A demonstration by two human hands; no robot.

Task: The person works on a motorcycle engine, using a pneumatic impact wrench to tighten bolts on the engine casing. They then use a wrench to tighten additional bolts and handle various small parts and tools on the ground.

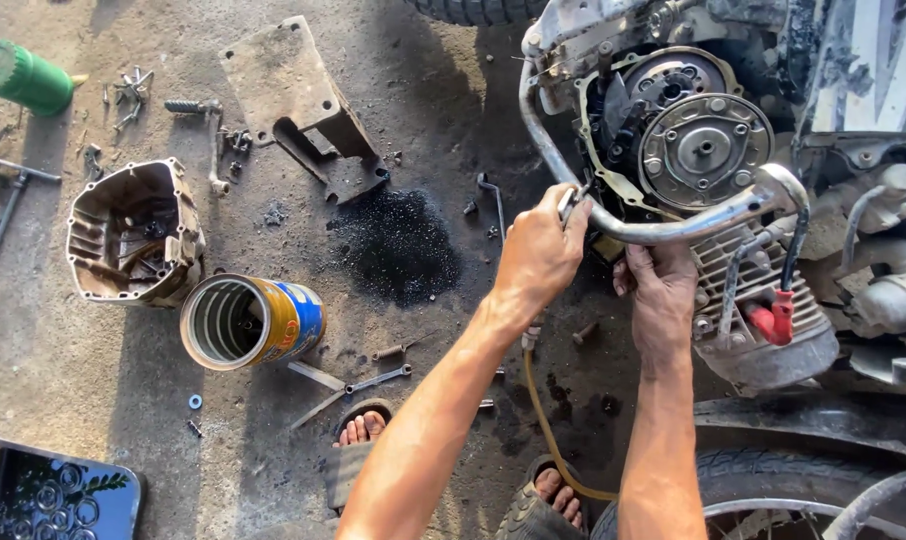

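My left hand [540, 250] grips a small tool against the chrome exhaust pipe [663, 228]; right hand [661, 290] braces under it, steadying the pipe below the exposed clutch [705, 148]. Removed engine cover [133, 235] lies well left.

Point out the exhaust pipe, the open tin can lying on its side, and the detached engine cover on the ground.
exhaust pipe [673, 230]: head view, on the chrome bend just right of the hands.
tin can [283, 320]: head view, on its yellow and blue side wall.
engine cover [178, 215]: head view, on its right rim.
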